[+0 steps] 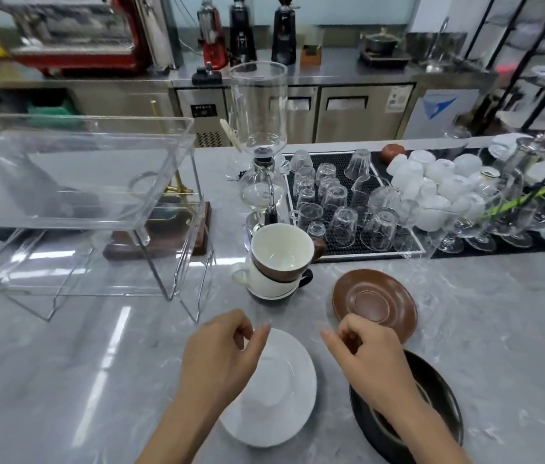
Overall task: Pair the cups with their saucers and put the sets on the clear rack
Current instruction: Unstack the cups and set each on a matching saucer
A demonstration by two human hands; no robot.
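Three saucers lie on the grey marble counter: a white saucer [281, 393] near me, a brown saucer [376, 301] further right, a black saucer [438, 390] at the lower right. A stack of three cups [279, 262] stands behind them, brown cup on top, white in the middle, black at the bottom. The clear rack [80, 202] stands at the left with nothing on it. My left hand [220, 360] hovers over the white saucer's left part, fingers loosely curled, holding nothing. My right hand [368, 353] hangs between the brown and black saucers, fingers curled, holding nothing.
A glass siphon coffee maker [259, 139] stands right behind the cup stack. A black mat [348, 202] with several upturned glasses and white cups [438, 182] fills the right back. A wooden base [160, 242] sits behind the rack.
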